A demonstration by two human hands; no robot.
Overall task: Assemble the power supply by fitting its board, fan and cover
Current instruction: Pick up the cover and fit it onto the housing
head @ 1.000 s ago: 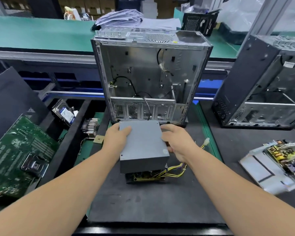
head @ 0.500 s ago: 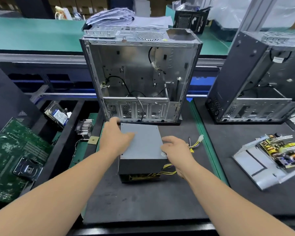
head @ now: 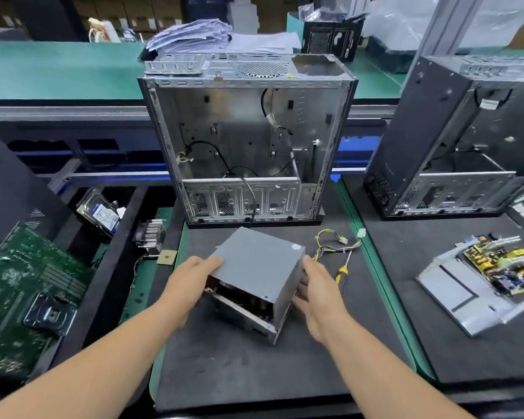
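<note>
The grey power supply sits on the black mat, turned at an angle, its open end showing the board inside. My left hand holds its left edge, fingers on the cover's top. My right hand touches its right side with fingers fairly straight. Its yellow and black cable bundle trails to the right on the mat.
An open silver computer case stands just behind the supply. A screwdriver with a yellow handle lies right of my right hand. Another case and a second board on a metal tray are at right. A green motherboard, heatsink and hard drive lie at left.
The power supply has been turned from square to diagonal on the mat. The cable bundle now lies stretched out to the right, and the screwdriver is uncovered.
</note>
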